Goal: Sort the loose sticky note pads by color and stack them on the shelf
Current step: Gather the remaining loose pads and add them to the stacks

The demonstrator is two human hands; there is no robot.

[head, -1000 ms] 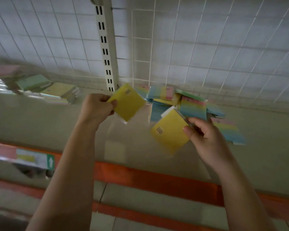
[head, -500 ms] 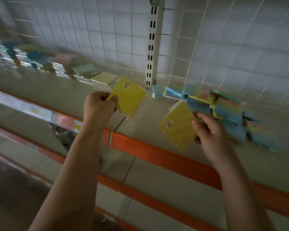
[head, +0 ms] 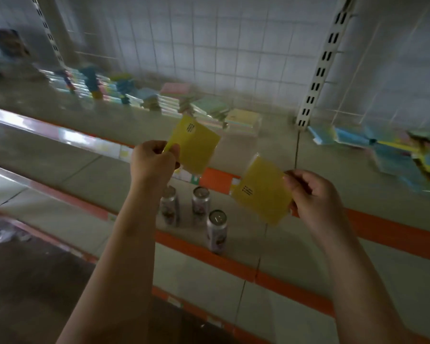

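View: head camera, looking forward and down along store shelving; the picture is motion-blurred.
Left hand: the left hand pinches a yellow pad by its lower left corner, holding it up in front of the shelf.
Right hand: the right hand pinches a second yellow pad by its right edge, lower and to the right of the first.
Hands: well apart, each gripping its own pad; the two pads do not touch.
Sorted stacks: a row of stacked pads stands along the back of the shelf; the pale yellow stack is nearest, just behind the left hand's pad.
Loose pile: unsorted pads lie jumbled at the far right of the shelf.
Below: three drink cans stand on the next shelf down.
Change: over the last second the view has swung left; the loose pile has slid from the centre to the right edge, and the sorted row now fills the middle. Both hands keep the same grips.
Meaning: the person seems to be carrying both yellow pads from the pile to the yellow stack; placing them there looks like the next step.
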